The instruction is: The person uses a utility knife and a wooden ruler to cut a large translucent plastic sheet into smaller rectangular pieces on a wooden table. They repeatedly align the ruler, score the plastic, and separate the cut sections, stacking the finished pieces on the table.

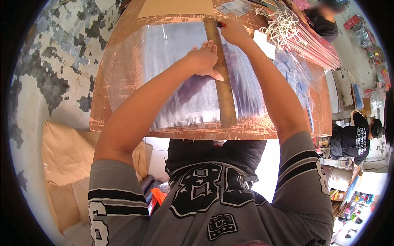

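A stack of clear plastic sheets (191, 104) lies spread over the worn wooden table (135, 132). Across it, running from the far edge to the near one, is a long flat brownish ruler (225, 98). My left hand (203, 60) presses on the ruler's middle, fingers and thumb stretched out. At the ruler's far end, my right hand (237, 33) is closed around a small red-and-black cutter knife (221, 25), held against the ruler's right edge. My fingers hide most of its handle, and the blade is too small to make out.
Cardboard (176, 8) lies at the table's far edge. At the right are a bundle of pink-and-white sticks with looped cords (303, 41) and loose plastic pieces (293, 76). Brown paper (67, 156) stands left of the table. Two people, one seated (356, 137), are off to the right.
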`<act>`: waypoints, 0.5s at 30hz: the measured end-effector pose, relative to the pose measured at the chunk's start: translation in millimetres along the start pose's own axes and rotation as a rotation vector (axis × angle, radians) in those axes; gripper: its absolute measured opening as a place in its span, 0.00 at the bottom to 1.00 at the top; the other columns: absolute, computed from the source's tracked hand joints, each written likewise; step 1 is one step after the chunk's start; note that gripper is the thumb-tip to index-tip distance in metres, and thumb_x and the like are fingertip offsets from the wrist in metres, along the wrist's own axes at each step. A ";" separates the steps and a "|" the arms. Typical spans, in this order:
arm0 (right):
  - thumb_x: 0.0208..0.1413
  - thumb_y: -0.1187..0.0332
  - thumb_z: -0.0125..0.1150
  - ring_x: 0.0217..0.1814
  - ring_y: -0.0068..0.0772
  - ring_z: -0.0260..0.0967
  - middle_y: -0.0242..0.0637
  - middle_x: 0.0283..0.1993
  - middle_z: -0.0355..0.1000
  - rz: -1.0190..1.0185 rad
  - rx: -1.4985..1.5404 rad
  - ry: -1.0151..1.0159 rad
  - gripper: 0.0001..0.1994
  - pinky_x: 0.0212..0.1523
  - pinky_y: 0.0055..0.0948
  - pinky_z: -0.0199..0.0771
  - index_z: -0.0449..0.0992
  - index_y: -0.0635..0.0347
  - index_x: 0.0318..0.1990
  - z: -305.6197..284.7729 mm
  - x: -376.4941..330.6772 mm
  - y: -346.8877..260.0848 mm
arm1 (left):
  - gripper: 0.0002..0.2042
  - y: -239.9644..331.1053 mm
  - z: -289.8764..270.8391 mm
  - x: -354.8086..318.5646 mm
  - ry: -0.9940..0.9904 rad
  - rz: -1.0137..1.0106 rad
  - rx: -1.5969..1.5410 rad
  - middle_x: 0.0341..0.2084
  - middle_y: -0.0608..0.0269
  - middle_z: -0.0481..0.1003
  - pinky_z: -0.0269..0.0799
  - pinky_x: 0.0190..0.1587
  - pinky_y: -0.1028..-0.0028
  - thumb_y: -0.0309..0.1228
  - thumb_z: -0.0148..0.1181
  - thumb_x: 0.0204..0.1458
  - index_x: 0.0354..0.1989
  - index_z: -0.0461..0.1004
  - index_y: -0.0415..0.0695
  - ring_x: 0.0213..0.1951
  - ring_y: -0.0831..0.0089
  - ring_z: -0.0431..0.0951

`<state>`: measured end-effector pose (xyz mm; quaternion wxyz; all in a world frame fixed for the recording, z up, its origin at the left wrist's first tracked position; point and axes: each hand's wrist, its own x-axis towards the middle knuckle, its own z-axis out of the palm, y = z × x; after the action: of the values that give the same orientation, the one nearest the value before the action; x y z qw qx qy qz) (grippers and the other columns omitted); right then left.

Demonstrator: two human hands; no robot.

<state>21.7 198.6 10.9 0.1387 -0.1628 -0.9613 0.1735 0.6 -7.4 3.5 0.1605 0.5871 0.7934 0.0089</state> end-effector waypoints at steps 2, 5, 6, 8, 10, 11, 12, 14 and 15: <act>0.56 0.67 0.56 0.55 0.61 0.80 0.56 0.51 0.82 -0.011 -0.033 -0.029 0.19 0.57 0.52 0.79 0.85 0.57 0.53 -2.4 2.0 -0.9 | 0.67 2.4 -1.0 -0.1 0.003 -0.003 0.007 0.80 0.26 0.39 0.53 0.78 0.41 0.67 0.70 0.49 0.78 0.41 0.21 0.82 0.39 0.41; 0.55 0.66 0.56 0.56 0.60 0.80 0.57 0.52 0.82 0.002 -0.125 -0.086 0.20 0.58 0.52 0.79 0.85 0.57 0.53 -10.1 5.0 -0.8 | 0.67 4.1 0.2 1.1 0.012 -0.007 0.024 0.80 0.27 0.40 0.54 0.77 0.40 0.68 0.69 0.49 0.78 0.42 0.21 0.82 0.40 0.43; 0.55 0.66 0.56 0.56 0.61 0.80 0.57 0.52 0.82 -0.010 -0.117 -0.085 0.20 0.58 0.53 0.79 0.85 0.58 0.54 -9.4 3.5 -1.4 | 0.67 3.0 2.0 3.3 0.020 -0.005 0.034 0.80 0.28 0.41 0.55 0.76 0.39 0.70 0.68 0.48 0.77 0.43 0.21 0.82 0.40 0.44; 0.56 0.66 0.56 0.56 0.61 0.80 0.57 0.52 0.82 -0.032 -0.104 -0.084 0.20 0.58 0.53 0.79 0.84 0.59 0.54 -9.3 -0.3 -5.7 | 0.68 0.7 4.6 5.5 0.028 -0.005 0.048 0.80 0.28 0.41 0.56 0.75 0.37 0.72 0.67 0.48 0.77 0.44 0.21 0.81 0.40 0.45; 0.57 0.66 0.57 0.56 0.62 0.80 0.57 0.53 0.81 -0.028 -0.119 -0.086 0.21 0.58 0.53 0.79 0.83 0.60 0.56 -9.5 -18.6 -6.6 | 0.68 -1.2 6.3 6.1 0.028 -0.008 0.058 0.80 0.28 0.41 0.56 0.75 0.38 0.72 0.66 0.49 0.77 0.44 0.21 0.81 0.40 0.45; 0.57 0.66 0.57 0.56 0.62 0.80 0.57 0.53 0.81 -0.030 -0.128 -0.087 0.21 0.58 0.54 0.79 0.82 0.61 0.57 -12.8 -32.2 -11.3 | 0.67 1.0 3.4 8.0 0.004 -0.017 0.072 0.80 0.28 0.40 0.55 0.76 0.39 0.71 0.67 0.49 0.78 0.43 0.21 0.82 0.40 0.44; 0.58 0.66 0.56 0.56 0.62 0.80 0.57 0.53 0.81 -0.032 -0.117 -0.107 0.21 0.58 0.53 0.79 0.81 0.61 0.58 -14.3 -48.0 -16.2 | 0.67 3.7 0.8 8.2 -0.026 -0.031 0.087 0.80 0.27 0.39 0.55 0.77 0.41 0.70 0.67 0.50 0.78 0.41 0.21 0.82 0.40 0.43; 0.60 0.67 0.56 0.55 0.62 0.80 0.57 0.53 0.81 -0.027 -0.103 -0.135 0.22 0.58 0.53 0.79 0.80 0.61 0.61 -26.3 -87.4 -24.4 | 0.67 8.2 -5.0 7.9 -0.063 -0.042 0.104 0.80 0.27 0.38 0.55 0.78 0.43 0.69 0.67 0.50 0.78 0.39 0.21 0.82 0.40 0.42; 0.61 0.67 0.55 0.55 0.62 0.80 0.57 0.52 0.81 0.004 -0.078 -0.130 0.22 0.57 0.54 0.79 0.78 0.61 0.62 -35.4 -111.0 -32.2 | 0.68 8.7 -7.6 7.6 -0.070 -0.039 0.104 0.80 0.26 0.38 0.55 0.78 0.43 0.69 0.67 0.50 0.78 0.39 0.21 0.82 0.40 0.41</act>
<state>125.4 140.2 31.7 0.0691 -0.1587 -0.9740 0.1465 4.7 3.8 10.6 0.1577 0.5789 0.7980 -0.0559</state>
